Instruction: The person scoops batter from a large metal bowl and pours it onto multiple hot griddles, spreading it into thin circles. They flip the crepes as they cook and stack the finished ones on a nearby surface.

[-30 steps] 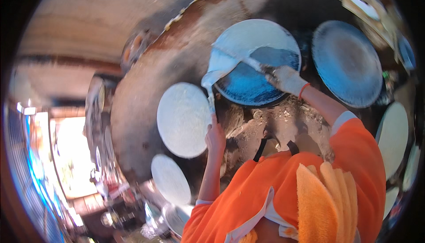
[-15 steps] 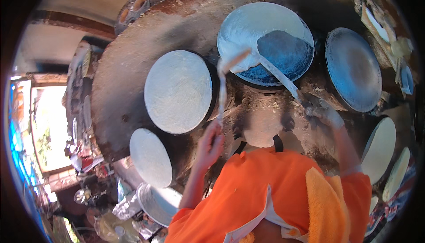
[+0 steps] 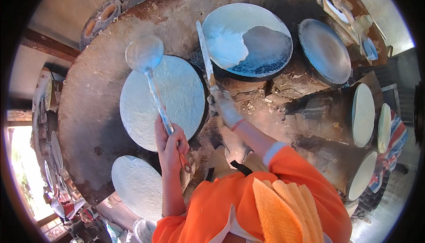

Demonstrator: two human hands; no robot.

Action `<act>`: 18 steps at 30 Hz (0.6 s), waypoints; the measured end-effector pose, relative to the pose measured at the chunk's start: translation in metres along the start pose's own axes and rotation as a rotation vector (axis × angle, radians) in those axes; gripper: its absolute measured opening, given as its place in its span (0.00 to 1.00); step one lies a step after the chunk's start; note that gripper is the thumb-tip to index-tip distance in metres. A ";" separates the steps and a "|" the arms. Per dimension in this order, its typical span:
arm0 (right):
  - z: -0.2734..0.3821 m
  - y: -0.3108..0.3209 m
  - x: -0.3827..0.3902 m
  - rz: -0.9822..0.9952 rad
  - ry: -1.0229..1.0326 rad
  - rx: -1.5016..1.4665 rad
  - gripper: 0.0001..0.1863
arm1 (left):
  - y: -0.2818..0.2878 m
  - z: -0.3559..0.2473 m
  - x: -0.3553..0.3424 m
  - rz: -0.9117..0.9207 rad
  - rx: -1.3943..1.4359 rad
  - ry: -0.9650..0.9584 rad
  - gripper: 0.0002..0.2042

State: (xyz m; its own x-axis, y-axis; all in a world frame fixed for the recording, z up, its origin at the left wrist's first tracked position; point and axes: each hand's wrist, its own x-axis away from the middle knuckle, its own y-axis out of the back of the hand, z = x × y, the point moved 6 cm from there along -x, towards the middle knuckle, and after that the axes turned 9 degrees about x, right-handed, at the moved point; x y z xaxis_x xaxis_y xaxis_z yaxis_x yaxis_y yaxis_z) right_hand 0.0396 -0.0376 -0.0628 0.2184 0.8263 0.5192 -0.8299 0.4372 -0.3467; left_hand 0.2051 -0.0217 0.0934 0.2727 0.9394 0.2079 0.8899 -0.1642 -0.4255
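Observation:
My left hand (image 3: 171, 148) is closed around the handle of a metal ladle (image 3: 145, 53), whose round bowl hangs over the far left edge of a round pan covered with a white layer (image 3: 177, 88). Gripped in my right hand (image 3: 226, 107) is a long, flat, batter-coated paddle (image 3: 204, 48). It points away from me, beside the left rim of a second round pan (image 3: 271, 50). White batter (image 3: 228, 46) coats the far and left part of that pan; the dark surface shows on its near right. My right forearm crosses leftward in front of me.
A greyish round pan (image 3: 325, 50) sits to the right. Discs with white tops stand at the near left (image 3: 137, 185) and far right (image 3: 363, 114). The brown, crusted stove top (image 3: 95, 106) curves around me. An orange towel (image 3: 287, 212) hangs over my orange shirt.
The paddle has come off the batter in the far pan and swung left with my right hand. My left hand has brought the ladle over the left pan. The view has shifted.

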 end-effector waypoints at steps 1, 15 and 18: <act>-0.014 0.009 -0.018 -0.060 0.051 -0.170 0.09 | 0.002 0.002 0.007 0.001 0.018 0.001 0.28; 0.010 0.095 0.063 -0.109 0.069 -0.207 0.17 | 0.022 0.011 0.153 -0.171 0.057 -0.041 0.28; 0.017 0.057 0.059 -0.013 0.087 -0.255 0.09 | 0.015 0.010 0.140 -0.115 0.108 -0.015 0.27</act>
State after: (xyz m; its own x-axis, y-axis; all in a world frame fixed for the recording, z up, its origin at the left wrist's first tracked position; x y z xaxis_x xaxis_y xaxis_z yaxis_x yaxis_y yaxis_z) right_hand -0.0039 0.0301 -0.0388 0.2808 0.8423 0.4600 -0.6725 0.5146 -0.5318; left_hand 0.2526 0.1109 0.1074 0.1649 0.9547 0.2475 0.8701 -0.0226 -0.4923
